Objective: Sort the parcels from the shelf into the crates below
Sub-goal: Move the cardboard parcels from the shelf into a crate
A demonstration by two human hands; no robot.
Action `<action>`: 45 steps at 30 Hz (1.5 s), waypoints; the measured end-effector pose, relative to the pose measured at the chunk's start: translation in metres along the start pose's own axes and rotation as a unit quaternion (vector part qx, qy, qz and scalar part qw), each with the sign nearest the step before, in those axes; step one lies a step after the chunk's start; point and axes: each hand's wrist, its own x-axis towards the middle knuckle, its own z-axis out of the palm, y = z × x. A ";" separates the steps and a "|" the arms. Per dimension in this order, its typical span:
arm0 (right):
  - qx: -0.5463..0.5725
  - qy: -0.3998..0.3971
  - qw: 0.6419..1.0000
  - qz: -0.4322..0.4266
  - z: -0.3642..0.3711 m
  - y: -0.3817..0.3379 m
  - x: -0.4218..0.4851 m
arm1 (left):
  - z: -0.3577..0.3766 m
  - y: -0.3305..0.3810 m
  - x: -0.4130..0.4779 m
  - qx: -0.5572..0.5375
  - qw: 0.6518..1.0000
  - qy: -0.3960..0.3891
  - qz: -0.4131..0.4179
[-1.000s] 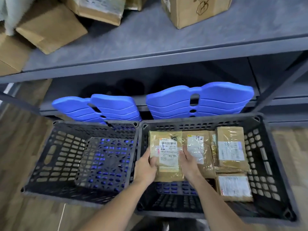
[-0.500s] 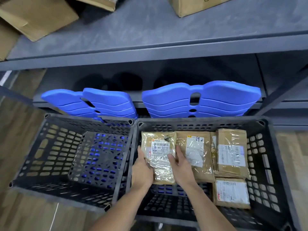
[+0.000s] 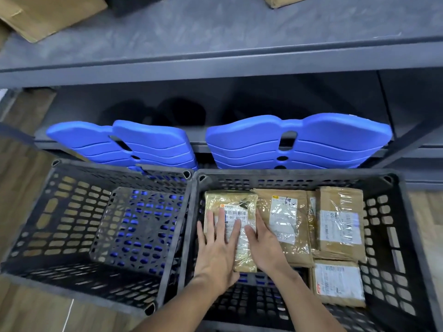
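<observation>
1. A grey metal shelf point(image 3: 215, 32) runs across the top of the view, with brown cardboard boxes point(image 3: 48, 13) on it at the far left; wooden floor point(image 3: 19, 188) shows at both sides
2. Under the shelf, stacked blue plastic panels point(image 3: 299, 140) lean just behind two black perforated crates standing side by side
3. The left crate point(image 3: 72, 167) shows its slotted walls and base, with blue visible through the holes
4. The right crate point(image 3: 299, 174) holds the parcels: a taped brown parcel point(image 3: 230, 202) lies flat in its far left corner, a second parcel point(image 3: 285, 219) touches it on the right, a third parcel point(image 3: 340, 221) lies further right, and a fourth parcel point(image 3: 338, 283) sits nearer the camera on the right side
5. The left hand point(image 3: 217, 250) rests flat on the taped brown parcel, fingers straight and spread across its white label
6. The right hand point(image 3: 263, 245) lies flat at that parcel's right edge, fingers straight and held together over the seam with the second parcel, thumb on the plastic wrap
</observation>
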 end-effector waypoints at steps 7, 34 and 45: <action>-0.098 -0.035 0.994 0.026 0.003 0.004 0.026 | 0.006 0.005 0.015 0.017 0.999 -0.041 -0.017; -0.485 0.077 0.844 -0.216 0.005 0.073 0.105 | 0.095 -0.001 0.084 -0.075 0.992 0.038 0.091; -0.476 0.125 0.794 -0.357 0.018 0.020 0.146 | 0.104 0.071 0.027 -0.580 0.714 0.221 -0.325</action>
